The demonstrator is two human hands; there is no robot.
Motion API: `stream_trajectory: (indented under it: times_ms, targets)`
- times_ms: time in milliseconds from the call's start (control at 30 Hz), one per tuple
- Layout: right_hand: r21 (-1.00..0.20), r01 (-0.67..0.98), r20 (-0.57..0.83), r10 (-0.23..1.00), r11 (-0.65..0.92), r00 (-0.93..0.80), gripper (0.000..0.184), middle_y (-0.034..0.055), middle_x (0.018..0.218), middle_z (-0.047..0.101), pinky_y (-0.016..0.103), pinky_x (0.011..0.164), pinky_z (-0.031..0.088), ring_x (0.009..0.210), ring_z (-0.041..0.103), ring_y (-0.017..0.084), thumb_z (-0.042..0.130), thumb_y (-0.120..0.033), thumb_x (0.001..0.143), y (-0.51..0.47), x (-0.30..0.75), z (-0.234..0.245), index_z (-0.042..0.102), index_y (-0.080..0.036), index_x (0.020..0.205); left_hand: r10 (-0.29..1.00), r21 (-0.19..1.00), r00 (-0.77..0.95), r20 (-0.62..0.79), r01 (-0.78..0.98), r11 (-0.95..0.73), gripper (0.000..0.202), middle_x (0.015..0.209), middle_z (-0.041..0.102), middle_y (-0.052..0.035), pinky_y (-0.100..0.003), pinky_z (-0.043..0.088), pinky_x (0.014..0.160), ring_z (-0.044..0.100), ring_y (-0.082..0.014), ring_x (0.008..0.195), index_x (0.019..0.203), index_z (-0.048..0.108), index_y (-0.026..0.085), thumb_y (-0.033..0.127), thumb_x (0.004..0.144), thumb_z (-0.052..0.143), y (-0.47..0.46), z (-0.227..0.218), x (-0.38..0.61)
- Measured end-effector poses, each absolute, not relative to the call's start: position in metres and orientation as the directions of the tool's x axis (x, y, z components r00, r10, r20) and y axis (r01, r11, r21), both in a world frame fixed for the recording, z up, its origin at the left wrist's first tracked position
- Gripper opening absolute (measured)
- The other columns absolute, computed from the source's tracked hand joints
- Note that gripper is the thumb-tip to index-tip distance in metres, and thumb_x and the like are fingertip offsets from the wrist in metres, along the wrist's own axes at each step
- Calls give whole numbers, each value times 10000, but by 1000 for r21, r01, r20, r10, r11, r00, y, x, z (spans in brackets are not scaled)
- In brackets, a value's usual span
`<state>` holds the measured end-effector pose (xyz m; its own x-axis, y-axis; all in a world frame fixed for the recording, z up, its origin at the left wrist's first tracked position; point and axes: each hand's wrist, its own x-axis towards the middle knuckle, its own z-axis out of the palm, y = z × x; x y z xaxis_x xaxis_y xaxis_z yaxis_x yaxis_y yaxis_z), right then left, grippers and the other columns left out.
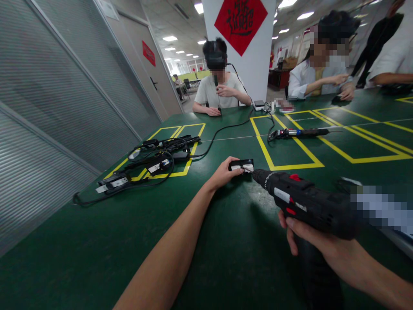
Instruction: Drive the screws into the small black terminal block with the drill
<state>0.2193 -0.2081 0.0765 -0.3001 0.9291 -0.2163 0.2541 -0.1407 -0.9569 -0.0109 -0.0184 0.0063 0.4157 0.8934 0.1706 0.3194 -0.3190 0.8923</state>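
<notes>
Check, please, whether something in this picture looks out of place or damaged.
The black cables lie tangled across the yellow outlines at left, one loop outside them, which looks untidy. No damage is visible on the power drill or black case.

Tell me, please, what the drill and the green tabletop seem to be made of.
The drill looks like matte black plastic, given its dull, molded look. The green tabletop seems smooth and faintly glossy, judging by soft reflections: perhaps rubber matting or laminate.

Beyond the left grip (226,172), a red sign (241,45) bears black Chinese characters (240,19); the drill label (282,195) above the right grip (318,237) is illegible.
</notes>
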Motion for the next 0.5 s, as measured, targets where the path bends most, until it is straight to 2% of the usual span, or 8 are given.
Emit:
stream_trajectory:
  times_ms: [167,500]
  targets:
    - [-945,279,-251,926,-171,-284,301,-7,607,588,355,724,395,662,564,186,422,-474,871,-210,219,81,555,-205,845,895,901,414,163,306,-306,448,978,594,-50,-283,442,733,566,-163,831,1086,483,165,369,712,622,-19,6,-10]
    - [-959,237,-222,935,-158,-277,256,-18,582,581,315,644,395,599,543,165,420,-446,878,-209,218,79,521,-212,906,897,893,408,170,322,-315,446,976,594,-45,-273,442,718,565,-157,818,1084,493,172,369,708,627,-18,6,-11]
